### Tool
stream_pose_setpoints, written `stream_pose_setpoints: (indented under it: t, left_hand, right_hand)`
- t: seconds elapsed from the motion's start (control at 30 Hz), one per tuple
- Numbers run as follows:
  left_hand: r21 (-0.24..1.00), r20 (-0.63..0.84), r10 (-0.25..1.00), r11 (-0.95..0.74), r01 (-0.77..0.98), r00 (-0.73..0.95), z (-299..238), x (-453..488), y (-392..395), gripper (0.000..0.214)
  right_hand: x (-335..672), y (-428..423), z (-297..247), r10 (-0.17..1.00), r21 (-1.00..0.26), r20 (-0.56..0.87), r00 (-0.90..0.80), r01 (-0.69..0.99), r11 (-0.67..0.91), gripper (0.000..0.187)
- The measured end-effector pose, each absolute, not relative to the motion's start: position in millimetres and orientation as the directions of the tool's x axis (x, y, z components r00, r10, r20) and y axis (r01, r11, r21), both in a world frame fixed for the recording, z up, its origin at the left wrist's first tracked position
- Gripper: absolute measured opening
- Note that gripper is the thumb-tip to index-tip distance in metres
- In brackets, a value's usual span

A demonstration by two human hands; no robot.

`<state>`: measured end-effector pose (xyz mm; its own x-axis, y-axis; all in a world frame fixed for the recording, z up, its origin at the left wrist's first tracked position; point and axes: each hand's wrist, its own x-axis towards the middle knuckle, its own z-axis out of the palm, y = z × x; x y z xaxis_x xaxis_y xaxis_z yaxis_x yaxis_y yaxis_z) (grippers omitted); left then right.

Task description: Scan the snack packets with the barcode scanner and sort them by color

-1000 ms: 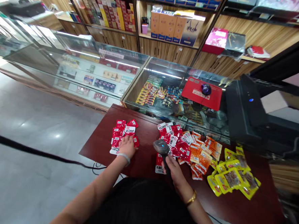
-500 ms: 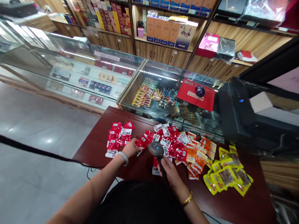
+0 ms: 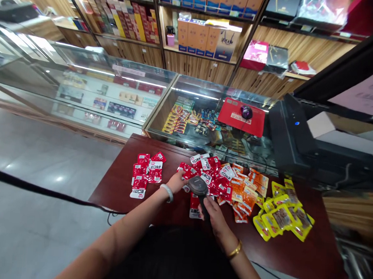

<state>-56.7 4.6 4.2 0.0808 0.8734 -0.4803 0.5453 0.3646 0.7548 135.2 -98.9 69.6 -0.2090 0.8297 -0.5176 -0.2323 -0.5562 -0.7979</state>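
Observation:
A dark handheld barcode scanner (image 3: 198,185) is gripped by its handle in my right hand (image 3: 213,213), its head over the near edge of the red packets. My left hand (image 3: 175,182) has its fingers closed on a red snack packet (image 3: 187,170) at the left edge of the middle pile; the scanner's head partly hides that spot. Red and white packets (image 3: 213,185) lie heaped beyond the scanner. One red packet (image 3: 195,207) lies apart, just left of my right hand. Several more red packets (image 3: 139,181) form a group at the left.
Orange packets (image 3: 243,193) and yellow packets (image 3: 282,219) lie to the right on the dark red-brown table (image 3: 114,185). Behind it stands a glass display case (image 3: 163,100) with a red mat (image 3: 238,117) and a mouse (image 3: 246,112). A black machine (image 3: 288,133) stands at the right.
My left hand has moved right, from between the left group and the middle pile to the pile's edge beside the scanner. The scanner stays in my right hand, nearly in place.

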Motion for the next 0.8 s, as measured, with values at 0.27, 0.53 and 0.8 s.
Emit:
stream_pose_setpoints:
  t: [0.27,0.53,0.8]
  left_hand:
    - [0.307,-0.375,0.859,0.471,0.827,-0.35,20.4,-143.0,8.3,0.052]
    - [0.033,-0.358,0.841,0.446,0.895,-0.406,9.8,-174.3,-7.1,0.06]
    - [0.446,-0.501,0.824,0.509,0.736,-0.265,-3.8,-161.4,7.6,0.032]
  right_hand:
    - [118.0,-91.9,68.5,0.81,-0.78,-0.538,-0.234,-0.226,-0.584,0.041]
    - [111.0,-91.3,66.6,0.791,-0.781,-0.557,-0.254,-0.162,-0.603,0.044]
    - [118.7,-95.2,59.6,0.798,-0.794,-0.545,-0.257,-0.148,-0.59,0.049]
